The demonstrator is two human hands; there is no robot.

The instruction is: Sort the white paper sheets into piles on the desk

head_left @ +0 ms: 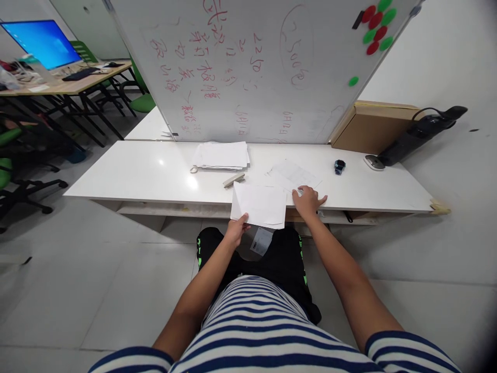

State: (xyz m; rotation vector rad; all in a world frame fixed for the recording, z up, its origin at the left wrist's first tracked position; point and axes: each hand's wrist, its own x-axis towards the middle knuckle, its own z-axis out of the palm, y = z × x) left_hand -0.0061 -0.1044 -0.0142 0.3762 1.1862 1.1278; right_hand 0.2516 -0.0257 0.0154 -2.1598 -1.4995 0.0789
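My left hand (237, 231) is closed on the near left edge of a small stack of white paper (259, 204), thumb on top. The stack juts past the desk's front edge above my lap, its upper left corner folded. My right hand (308, 201) is at the desk's front edge, its thumb and forefinger closed at the near edge of a loose sheet of paper (293, 175) lying flat; its little finger sticks out to the right. A light-coloured stapler (233, 180) lies just beyond the held stack.
On the white desk (155, 176) are a thicker paper pile (221, 155), a watch (339, 167), a mouse (374, 162) and a black bottle (419, 135). A cardboard box (373, 127) leans beside the whiteboard (248, 67). An open shelf (174, 209) runs underneath.
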